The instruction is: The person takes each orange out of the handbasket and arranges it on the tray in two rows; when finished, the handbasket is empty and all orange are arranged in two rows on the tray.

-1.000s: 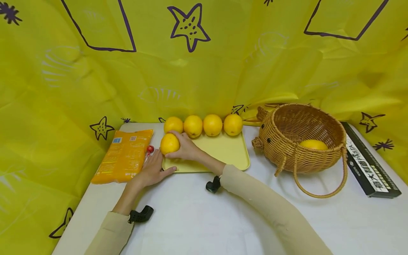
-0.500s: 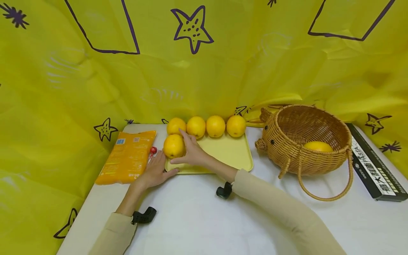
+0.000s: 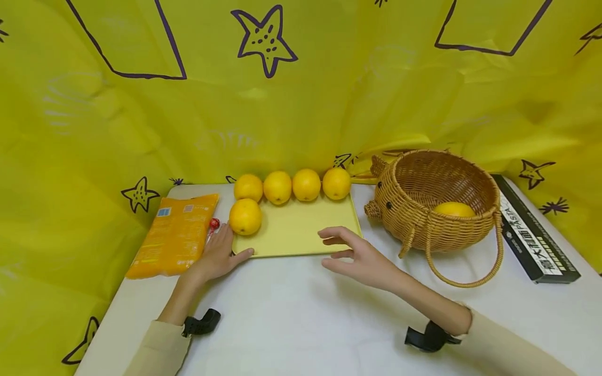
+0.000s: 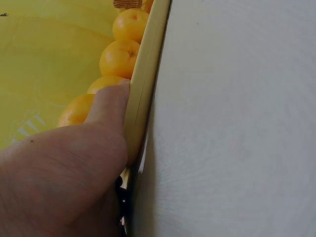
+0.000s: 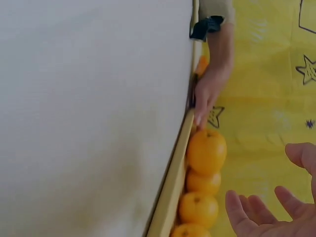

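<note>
A pale yellow tray (image 3: 301, 224) bears several oranges. Four sides aside, a row of them, with one orange (image 3: 277, 187) near its middle, lines the back edge, and another orange (image 3: 245, 216) sits at the tray's left side in front of the row. My left hand (image 3: 218, 256) rests against the tray's front left corner, fingers straight along the side and thumb over the front rim. In the left wrist view that thumb overlaps the tray wall (image 4: 143, 74). My right hand (image 3: 364, 258) hovers by the front right corner, fingers loosely bent and holding nothing.
A wicker pig basket (image 3: 437, 230) with an orange (image 3: 454, 209) inside stands at the right, its handle hanging forward. Beyond it lies a black pasta box (image 3: 536, 230). An orange pouch (image 3: 174, 235) and a red lollipop (image 3: 214, 223) lie left of the tray.
My right hand has let go of the front left orange, which now sits on the tray, and has moved right and toward me. The left hand has stayed at the tray corner.
</note>
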